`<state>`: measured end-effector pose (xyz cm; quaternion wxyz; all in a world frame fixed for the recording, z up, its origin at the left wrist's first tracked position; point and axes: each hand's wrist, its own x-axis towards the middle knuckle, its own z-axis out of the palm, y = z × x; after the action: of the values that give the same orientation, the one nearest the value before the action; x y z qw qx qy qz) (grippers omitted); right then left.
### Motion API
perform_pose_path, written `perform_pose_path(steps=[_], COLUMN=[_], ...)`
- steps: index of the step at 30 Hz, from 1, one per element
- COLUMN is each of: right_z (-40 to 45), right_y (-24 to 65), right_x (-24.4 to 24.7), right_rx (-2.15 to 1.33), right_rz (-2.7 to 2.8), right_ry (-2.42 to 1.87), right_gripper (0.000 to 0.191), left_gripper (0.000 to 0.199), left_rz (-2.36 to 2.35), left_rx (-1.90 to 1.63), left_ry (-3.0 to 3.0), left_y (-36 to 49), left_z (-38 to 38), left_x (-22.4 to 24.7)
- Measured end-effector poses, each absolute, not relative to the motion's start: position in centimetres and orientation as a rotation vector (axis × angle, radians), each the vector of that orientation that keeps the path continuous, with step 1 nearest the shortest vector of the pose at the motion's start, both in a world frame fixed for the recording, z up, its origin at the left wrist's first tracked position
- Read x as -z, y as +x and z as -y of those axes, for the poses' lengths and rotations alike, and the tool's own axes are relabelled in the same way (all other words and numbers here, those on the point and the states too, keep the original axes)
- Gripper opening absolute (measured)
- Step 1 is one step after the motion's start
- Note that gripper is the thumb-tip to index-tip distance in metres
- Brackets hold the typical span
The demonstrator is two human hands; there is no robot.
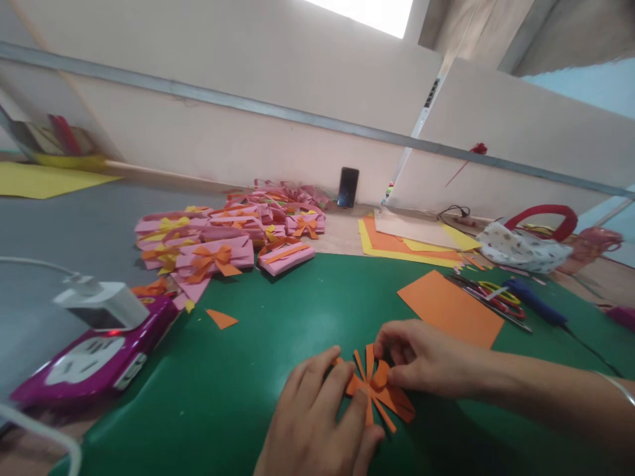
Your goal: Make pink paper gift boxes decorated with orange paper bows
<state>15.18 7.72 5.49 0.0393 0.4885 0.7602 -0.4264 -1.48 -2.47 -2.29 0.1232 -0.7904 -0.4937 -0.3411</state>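
Observation:
On the green mat (278, 311) lies an orange paper piece with strips fanning out from its centre (389, 400). My left hand (317, 416) rests over its left side, fingers bent and pressing on it. From the right, my right hand (421, 357) pinches a curled orange strip between thumb and forefinger. An orange paper sheet (451, 307) lies flat just beyond my right hand. A small orange triangle of paper (222, 319) is on the mat further left.
Pink paper parcels with orange and yellow bows (215, 258) are piled at the back left. A purple power strip (99, 363) with a white charger (102, 305) sits left. Scissors (501, 301) and a blue glue gun (533, 301) lie right. A phone (348, 187) leans against the wall.

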Motion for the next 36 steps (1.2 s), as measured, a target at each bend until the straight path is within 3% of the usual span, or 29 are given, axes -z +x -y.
perform_pose_path(steps=[4, 10, 13, 18, 22, 24, 32, 36], right_z=[-7.2, -6.1, -5.7, -5.2, -5.1, -5.0, -4.8, -4.8], right_y=[15.1, 15.2, 15.3, 15.3, 15.3, 15.3, 15.7, 15.8], right_x=[-5.5, -5.1, -4.2, -3.2, -2.7, -2.5, -1.2, -1.3], right_rx=[1.443, 1.768, 1.703, 1.486, 1.465, 1.449, 0.499, 0.379], right_rz=[-2.427, -2.430, -2.576, -2.725, -2.794, -2.804, -3.481, -3.533], right_ry=[1.425, 1.528, 1.651, 1.645, 1.665, 1.648, 1.206, 1.109], right_gripper=[0.017, 0.030, 0.034, 0.008, 0.018, 0.010, 0.017, 0.018], left_gripper=[0.017, 0.019, 0.019, 0.020, 0.020, 0.022, 0.020, 0.020], left_rz=[1.438, 1.442, 1.455, 1.461, 1.470, 1.466, 1.451, 1.447], left_rx=[1.001, 0.996, 0.990, 0.981, 0.971, 0.947, 0.952, 0.972], left_ry=[-2.302, -2.313, -2.322, -2.328, -2.333, -2.343, -2.317, -2.300], left_y=[-1.4, -1.5, -1.4, -1.3, -1.4, -1.5, -1.4, -1.3], left_z=[2.5, 2.5, 2.4, 2.5, 2.7, 2.6, 2.5, 2.4], left_x=[2.4, 2.2, 2.1, 2.0, 2.0, 2.0, 2.0, 1.9])
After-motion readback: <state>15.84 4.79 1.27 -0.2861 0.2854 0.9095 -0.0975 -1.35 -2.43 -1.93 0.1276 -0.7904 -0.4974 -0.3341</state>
